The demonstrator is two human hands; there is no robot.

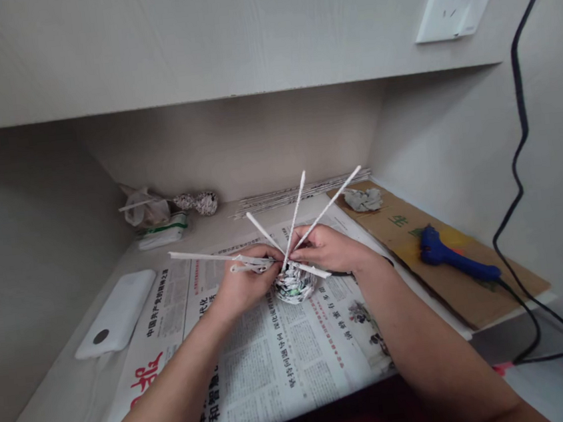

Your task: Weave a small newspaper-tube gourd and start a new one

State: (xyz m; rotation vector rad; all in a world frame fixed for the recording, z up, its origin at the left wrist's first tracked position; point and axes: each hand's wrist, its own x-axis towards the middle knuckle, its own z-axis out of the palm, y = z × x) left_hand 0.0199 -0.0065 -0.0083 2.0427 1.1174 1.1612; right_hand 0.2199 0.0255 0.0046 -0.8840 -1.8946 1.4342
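A small round piece woven from rolled newspaper strips (295,286) sits between my hands above the newspaper. Several stiff paper sticks (295,211) fan upward and outward from its top. My left hand (248,278) is closed at the left of the weave, pinching a flattened, crumpled paper strip (253,263) near the rim. At the right, my right hand (326,250) has its thumb and fingertips pinched at the base of a paper stick (331,202). The exact contact of the fingertips is partly hidden.
Newspaper sheets (258,374) cover the desk. On the right, a blue glue gun (455,260) and crumpled paper (363,199) lie on cardboard (477,301). A black cord (519,92) hangs from the wall socket (455,1). A white device (116,313) stands left; paper sticks (280,199) lie behind.
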